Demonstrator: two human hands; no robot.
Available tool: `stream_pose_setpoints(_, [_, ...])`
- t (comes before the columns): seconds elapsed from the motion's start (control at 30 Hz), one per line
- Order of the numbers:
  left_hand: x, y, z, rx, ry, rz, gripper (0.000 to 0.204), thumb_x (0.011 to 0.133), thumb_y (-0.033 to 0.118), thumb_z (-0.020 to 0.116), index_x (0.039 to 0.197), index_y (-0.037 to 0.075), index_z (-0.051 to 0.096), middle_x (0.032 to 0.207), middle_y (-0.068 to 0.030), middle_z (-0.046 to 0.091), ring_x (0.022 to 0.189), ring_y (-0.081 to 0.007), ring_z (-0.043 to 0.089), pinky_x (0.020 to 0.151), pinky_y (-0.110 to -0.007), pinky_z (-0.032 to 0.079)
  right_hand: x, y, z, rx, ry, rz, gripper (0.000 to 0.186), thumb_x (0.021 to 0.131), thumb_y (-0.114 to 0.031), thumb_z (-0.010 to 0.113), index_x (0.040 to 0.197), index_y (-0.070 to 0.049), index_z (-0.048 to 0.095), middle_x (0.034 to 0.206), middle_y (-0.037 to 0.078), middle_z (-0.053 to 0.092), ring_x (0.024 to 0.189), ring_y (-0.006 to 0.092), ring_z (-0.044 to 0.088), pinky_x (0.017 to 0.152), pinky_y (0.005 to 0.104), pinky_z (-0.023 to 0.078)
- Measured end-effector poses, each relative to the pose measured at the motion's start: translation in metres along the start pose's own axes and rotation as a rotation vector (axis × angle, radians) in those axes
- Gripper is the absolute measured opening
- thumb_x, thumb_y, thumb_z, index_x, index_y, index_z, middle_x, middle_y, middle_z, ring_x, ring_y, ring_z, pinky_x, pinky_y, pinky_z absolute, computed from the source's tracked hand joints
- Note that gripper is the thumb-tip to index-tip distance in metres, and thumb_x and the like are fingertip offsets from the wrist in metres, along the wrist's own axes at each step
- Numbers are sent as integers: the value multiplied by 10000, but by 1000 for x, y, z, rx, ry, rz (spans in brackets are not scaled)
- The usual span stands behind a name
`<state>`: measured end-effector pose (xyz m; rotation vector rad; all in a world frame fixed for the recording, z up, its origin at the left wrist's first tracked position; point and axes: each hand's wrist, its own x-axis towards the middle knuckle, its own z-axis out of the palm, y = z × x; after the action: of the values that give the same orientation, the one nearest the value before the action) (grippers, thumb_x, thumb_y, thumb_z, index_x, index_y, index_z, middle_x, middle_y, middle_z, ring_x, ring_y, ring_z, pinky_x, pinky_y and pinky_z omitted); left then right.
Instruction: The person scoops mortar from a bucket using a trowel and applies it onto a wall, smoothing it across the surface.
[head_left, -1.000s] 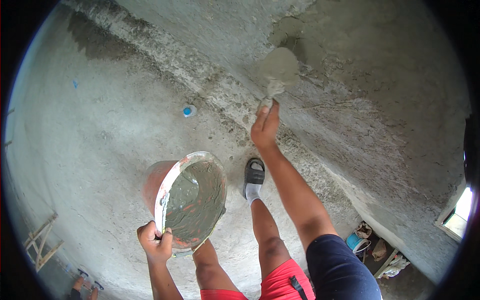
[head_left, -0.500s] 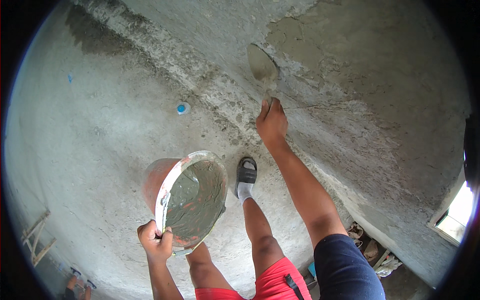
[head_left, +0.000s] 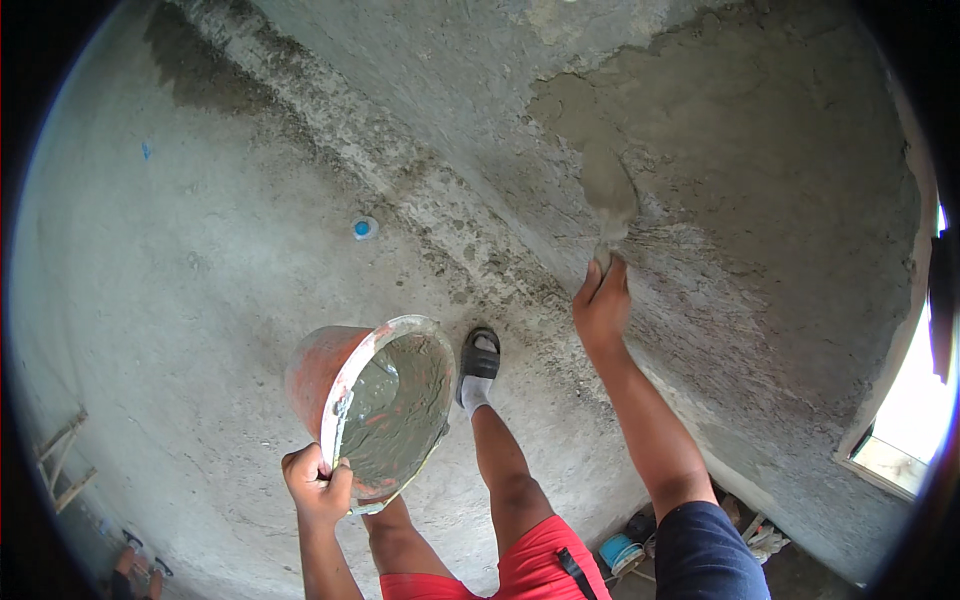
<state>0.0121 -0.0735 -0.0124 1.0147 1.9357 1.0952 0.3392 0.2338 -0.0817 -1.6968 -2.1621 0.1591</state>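
Trowel (head_left: pixel 608 185): I see it up against or just in front of the rough wall (head_left: pixel 700 320), at the lower left of a darker damp plaster patch (head_left: pixel 760 130); contact I cannot tell.
Trowel direction: tip away from the wearer, up my view and slightly left; long axis runs from handle to tip that way.
Right hand (head_left: pixel 603 308): fingers wrapped around the trowel's handle.
Left hand (head_left: pixel 318 487): clenched on the rim of the orange-red bucket (head_left: pixel 325 380).
Bucket mouth: tilted, facing right and up toward my camera, wet grey mortar (head_left: pixel 400 425) inside.
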Motion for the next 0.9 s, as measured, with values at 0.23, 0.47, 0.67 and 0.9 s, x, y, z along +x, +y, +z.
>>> stream_pose_setpoints(0.23, [-4, -1, -1, 42, 19, -8, 306, 669, -23, 616, 599, 53, 329, 483, -71, 369, 410, -163, 326, 438, -328, 260, 8, -21, -17, 61, 10, -95, 350, 980, -133, 579, 1262, 50, 484, 1009, 310, 633, 867, 524, 631, 712, 547, 513])
stream_pose_setpoints(0.47, [-6, 2, 4, 44, 14, -24, 308, 671, -16, 620, 602, 53, 327, 487, -78, 381, 403, -175, 343, 440, -329, 266, 54, -29, -7, -79, -83, -100, 349, 979, -254, 607, 1197, 11, 544, 1009, 273, 648, 841, 476, 660, 726, 535, 541])
stream_pose_setpoints(0.67, [-6, -2, 1, 10, -5, -34, 304, 671, -15, 621, 600, 56, 335, 482, -80, 389, 401, -177, 345, 440, -330, 268, 24, -24, 7, -67, -210, -15, 371, 978, -285, 607, 1196, 11, 564, 1025, 269, 654, 849, 469, 668, 726, 526, 549])
stream_pose_setpoints(0.9, [-2, -1, 6, 20, -23, -1, 303, 673, -22, 620, 597, 59, 338, 475, -73, 388, 405, -159, 347, 441, -318, 274, 58, -61, 36, -26, 23, -12, 357, 969, -265, 624, 1182, 20, 595, 1015, 258, 666, 892, 462, 668, 757, 518, 544])
